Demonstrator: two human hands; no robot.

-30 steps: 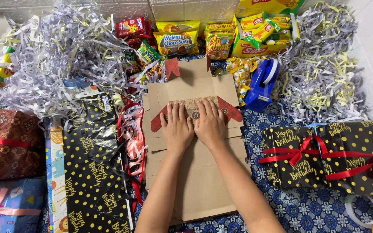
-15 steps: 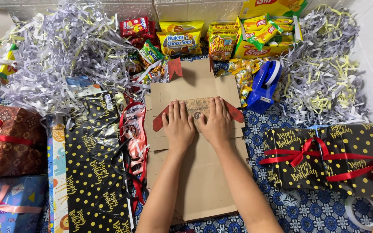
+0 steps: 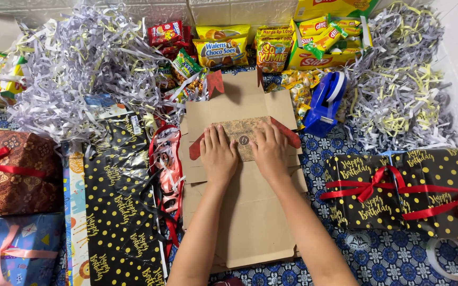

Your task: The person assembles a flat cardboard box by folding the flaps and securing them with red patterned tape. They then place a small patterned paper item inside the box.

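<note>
a flat brown cardboard box (image 3: 250, 222) lies unfolded on the blue patterned cloth (image 3: 393, 254), just left of the blue tape dispenser (image 3: 324, 103). its flaps spread open, the top flap pointing away. on its middle sits a small patterned kraft packet (image 3: 242, 135) with red flaps, lying flat, pressed under both palms.

1. One head-worn camera gave the single view; it looked almost straight down from above the person's own forearms, which entered from the bottom edge.
2. It faced forward toward a pale wall (image 3: 133, 6) along the top edge; a blue patterned floor cloth (image 3: 382, 249) ran out to the bottom edge.
3. It sat near; the left hand (image 3: 218, 154) and right hand (image 3: 270, 151) lay at mid-frame on a flat brown cardboard box (image 3: 250, 212).
4. No second view shared the scene.
</note>
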